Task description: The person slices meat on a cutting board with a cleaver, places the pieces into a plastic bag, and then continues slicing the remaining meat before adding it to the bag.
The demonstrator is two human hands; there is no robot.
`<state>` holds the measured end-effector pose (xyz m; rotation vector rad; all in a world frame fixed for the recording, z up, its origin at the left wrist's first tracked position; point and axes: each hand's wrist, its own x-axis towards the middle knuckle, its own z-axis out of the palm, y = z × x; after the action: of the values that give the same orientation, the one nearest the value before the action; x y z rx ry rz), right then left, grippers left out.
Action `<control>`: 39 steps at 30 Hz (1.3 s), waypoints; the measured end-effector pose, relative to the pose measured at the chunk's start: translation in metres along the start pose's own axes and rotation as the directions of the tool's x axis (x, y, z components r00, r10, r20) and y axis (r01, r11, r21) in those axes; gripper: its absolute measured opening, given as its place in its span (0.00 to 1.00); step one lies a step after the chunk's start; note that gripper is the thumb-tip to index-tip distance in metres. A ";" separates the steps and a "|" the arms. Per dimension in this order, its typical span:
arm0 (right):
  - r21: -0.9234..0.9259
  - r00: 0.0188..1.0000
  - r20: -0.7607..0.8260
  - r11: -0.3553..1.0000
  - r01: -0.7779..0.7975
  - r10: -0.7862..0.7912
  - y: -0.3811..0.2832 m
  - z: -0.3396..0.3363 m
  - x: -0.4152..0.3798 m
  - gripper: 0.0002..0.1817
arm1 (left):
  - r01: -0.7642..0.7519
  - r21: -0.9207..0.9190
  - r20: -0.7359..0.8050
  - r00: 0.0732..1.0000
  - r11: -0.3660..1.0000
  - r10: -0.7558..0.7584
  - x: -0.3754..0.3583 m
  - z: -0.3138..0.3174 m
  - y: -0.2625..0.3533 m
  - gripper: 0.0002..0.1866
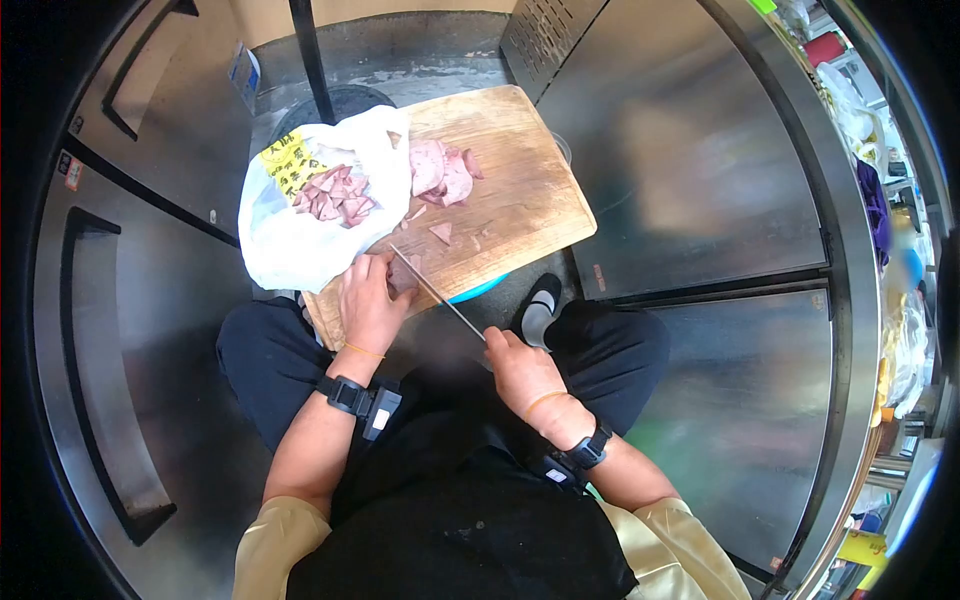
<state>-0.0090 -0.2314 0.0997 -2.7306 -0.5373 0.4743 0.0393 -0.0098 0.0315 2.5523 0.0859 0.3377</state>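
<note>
Head view: meat slicing is judged well underway. A white plastic bag (pixel 300 215) at the board's left edge is already filled with cut pink pieces (pixel 335 195), a pile of slices (pixel 442 173) is left on the wooden cutting board (pixel 520 200), and a few scraps are scattered between. The left hand (pixel 372 300) is curled, fingers pressed down on a meat piece (pixel 403 275) at the board's near edge. The right hand (pixel 525 370) is closed around the knife (pixel 435 292) handle, blade laid against that piece.
</note>
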 end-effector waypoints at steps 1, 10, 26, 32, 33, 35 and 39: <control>-0.001 1.000 0.001 1.000 0.002 -0.002 0.000 0.000 0.000 0.13 | -0.002 0.002 0.002 1.000 1.000 0.002 0.000 0.000 0.000 0.27; -0.019 0.995 0.080 0.998 -0.062 0.063 -0.010 0.001 0.004 0.12 | 0.003 0.030 0.017 1.000 1.000 -0.004 0.001 0.001 -0.001 0.27; 0.055 0.974 0.203 0.992 -0.115 0.102 -0.015 -0.016 0.021 0.14 | 0.071 0.020 0.018 0.997 0.997 -0.071 0.012 0.008 -0.001 0.24; 0.067 0.982 0.165 0.992 -0.104 0.092 -0.022 -0.010 0.035 0.13 | 0.085 0.054 0.027 0.996 0.995 -0.086 0.010 0.013 0.001 0.22; 0.053 0.984 0.155 0.994 -0.095 0.085 -0.022 -0.009 0.040 0.12 | 0.076 0.058 0.036 0.996 0.995 -0.078 0.011 0.012 0.002 0.22; 0.058 0.980 0.171 0.992 -0.110 0.099 -0.022 -0.013 0.045 0.12 | 0.071 0.054 0.031 0.997 0.996 -0.072 0.011 0.008 0.007 0.21; 0.051 0.983 0.171 0.995 -0.081 0.071 -0.009 -0.013 0.038 0.16 | 0.023 0.071 -0.008 1.000 0.997 -0.022 0.011 0.016 -0.004 0.20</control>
<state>0.0259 -0.2110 0.1046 -2.6778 -0.4537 0.7340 0.0540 -0.0132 0.0190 2.6189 0.1316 0.3404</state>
